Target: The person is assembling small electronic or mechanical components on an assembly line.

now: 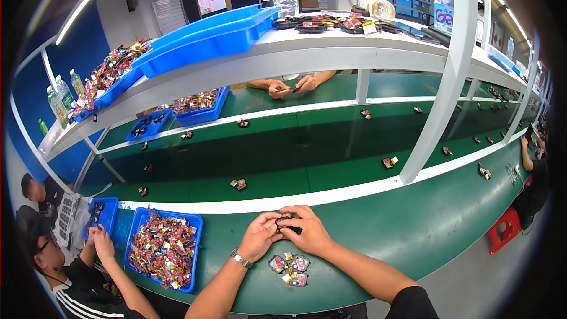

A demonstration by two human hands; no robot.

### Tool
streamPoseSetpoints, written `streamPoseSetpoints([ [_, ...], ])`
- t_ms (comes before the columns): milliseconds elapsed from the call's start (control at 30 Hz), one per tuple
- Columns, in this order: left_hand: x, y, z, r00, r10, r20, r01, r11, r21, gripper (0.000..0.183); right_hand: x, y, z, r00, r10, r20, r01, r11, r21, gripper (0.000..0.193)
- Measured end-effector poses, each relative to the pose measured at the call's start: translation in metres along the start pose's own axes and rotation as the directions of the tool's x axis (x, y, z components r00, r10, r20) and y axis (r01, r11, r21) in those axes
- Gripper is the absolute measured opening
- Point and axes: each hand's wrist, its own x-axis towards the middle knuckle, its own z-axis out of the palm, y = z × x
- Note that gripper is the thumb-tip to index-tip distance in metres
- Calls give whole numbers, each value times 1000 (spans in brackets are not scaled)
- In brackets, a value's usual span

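My left hand [258, 238] and my right hand [310, 231] meet over the green table [248, 292] near its front edge. Between their fingers is a small black item [288, 228], gripped by both; its exact kind is mostly hidden. A silvery watch [241, 258] circles my left wrist. Just below the hands lie three small dark-edged pieces with pink-and-white labels and tags [295, 278], close together on the tabletop. Left of my left forearm stands a blue tray [198, 242] heaped with many small red, white and yellow labelled pieces [162, 251].
Beyond a white rail [331, 195], a green conveyor belt [307, 177] carries scattered labelled pieces. A white post [440, 100] rises at right under a shelf with blue trays [207, 41]. Co-workers sit at left [88, 283], right and across. A red stool [505, 230] stands at right.
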Motion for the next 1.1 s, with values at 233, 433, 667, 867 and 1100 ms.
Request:
streamPoseSetpoints([
  [233, 0, -3, 1, 998, 61, -30, -60, 997, 39, 27, 0, 1, 6, 998, 62, 24, -64, 995, 78, 19],
  [433, 0, -5, -3, 999, 50, -19, -50, 998, 32, 27, -1, 3, 4, 999, 48, 3, -48, 998, 35, 19],
  [667, -1, -5, -4, 999, 38, -23, -37, 999, 37, 27, -1, 1, 5, 997, 72, 1, -72, 996, 61, 20],
  [867, 0, -8, 0, 995, 89, -36, -87, 995, 56, 25, -1, 2, 6, 996, 86, 6, -86, 994, 61, 19],
  [1100, 1, -4, 8, 993, 85, -78, -80, 994, 72, 24, -1, 0, 3, 1000, -11, 5, 12, 999, -30, 23],
])
